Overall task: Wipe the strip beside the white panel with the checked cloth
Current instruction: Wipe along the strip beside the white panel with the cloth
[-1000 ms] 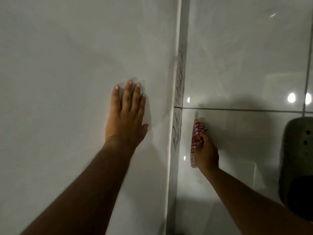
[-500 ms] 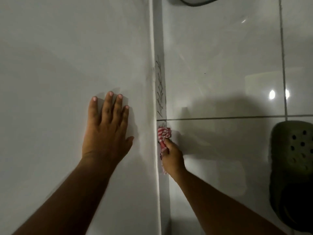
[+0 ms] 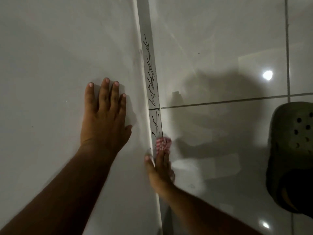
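A large white panel [image 3: 59, 56] fills the left half of the view. Along its right edge runs a narrow grey strip [image 3: 149, 65] covered with black scribbled lines. My left hand [image 3: 105, 114] lies flat on the panel, fingers apart, holding nothing. My right hand [image 3: 159, 172] presses a bunched red-and-white checked cloth [image 3: 163, 145] against the strip, just below the grout line; its thumb rests on the panel's edge. Most of the cloth is hidden under the fingers.
Glossy white floor tiles [image 3: 220, 48] with dark grout lines spread to the right, reflecting ceiling lights. A dark green clog [image 3: 293, 153] stands on the tiles at the right edge.
My right hand went from off the strip onto it with the cloth, then slid down along it. The view shifted; my left hand stays flat on the panel.
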